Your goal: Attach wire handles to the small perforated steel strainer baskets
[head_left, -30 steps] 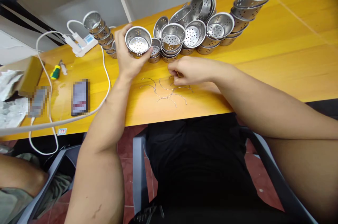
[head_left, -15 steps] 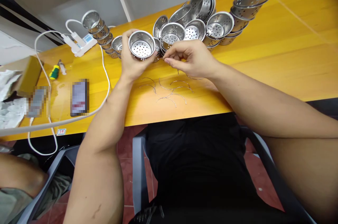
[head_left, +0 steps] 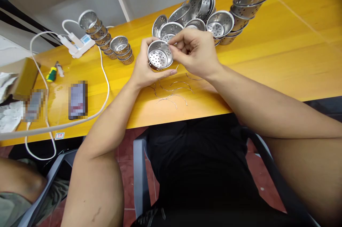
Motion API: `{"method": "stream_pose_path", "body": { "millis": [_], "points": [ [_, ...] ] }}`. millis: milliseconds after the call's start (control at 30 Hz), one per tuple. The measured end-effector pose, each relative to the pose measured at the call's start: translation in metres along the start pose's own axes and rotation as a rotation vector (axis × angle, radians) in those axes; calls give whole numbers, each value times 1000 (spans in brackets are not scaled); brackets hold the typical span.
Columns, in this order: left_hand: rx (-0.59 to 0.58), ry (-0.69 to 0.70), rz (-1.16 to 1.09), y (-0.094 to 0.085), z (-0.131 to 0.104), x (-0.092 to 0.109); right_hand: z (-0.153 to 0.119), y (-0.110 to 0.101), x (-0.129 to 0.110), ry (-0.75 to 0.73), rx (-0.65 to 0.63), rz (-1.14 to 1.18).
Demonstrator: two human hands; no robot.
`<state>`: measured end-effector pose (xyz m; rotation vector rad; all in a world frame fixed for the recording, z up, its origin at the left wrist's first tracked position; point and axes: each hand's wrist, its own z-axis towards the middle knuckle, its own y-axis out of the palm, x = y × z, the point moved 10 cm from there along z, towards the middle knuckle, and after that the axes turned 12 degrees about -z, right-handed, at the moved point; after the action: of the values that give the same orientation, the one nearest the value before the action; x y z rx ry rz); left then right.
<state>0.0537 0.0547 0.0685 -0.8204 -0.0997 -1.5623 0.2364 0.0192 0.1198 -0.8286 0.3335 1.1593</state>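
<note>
My left hand (head_left: 145,65) is wrapped round a perforated metal cup (head_left: 159,56), its open top tilted towards me. At the cup's right rim, my right hand (head_left: 196,52) pinches a thin curved wire (head_left: 177,66). One end of this wire reaches over the rim, and part of it is hidden by my fingers. Below my hands, several loose curved wires (head_left: 173,96) lie on the yellow table (head_left: 280,73). Just behind my right hand stand more perforated cups (head_left: 171,29), partly covered by it.
Stacked cups stand at the left (head_left: 93,29), nearer the middle (head_left: 122,50) and at the right (head_left: 247,4). A power strip (head_left: 83,46) with white cables, a green-yellow screwdriver (head_left: 52,73) and a phone (head_left: 77,99) are on the left. Another person's leg (head_left: 21,177) shows at lower left.
My left hand has moved the cup rightwards, away from the middle stack. My right hand has brought the wire to the cup's rim.
</note>
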Motion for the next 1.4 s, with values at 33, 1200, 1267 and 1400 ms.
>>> {"method": "stream_pose_path", "body": {
  "millis": [33, 1200, 1267, 1400],
  "points": [
    [-3, -3, 11, 2, 0, 1, 0, 0, -1, 6, 0, -7],
    [-91, -35, -31, 9, -3, -2, -2, 24, -7, 110, -261, 400],
    [-93, -30, -19, 9, -3, -1, -2, 25, -6, 109, -260, 380],
    [-91, -41, 13, 9, -3, -1, -1, 27, -4, 104, -289, 338]
  ]
}}
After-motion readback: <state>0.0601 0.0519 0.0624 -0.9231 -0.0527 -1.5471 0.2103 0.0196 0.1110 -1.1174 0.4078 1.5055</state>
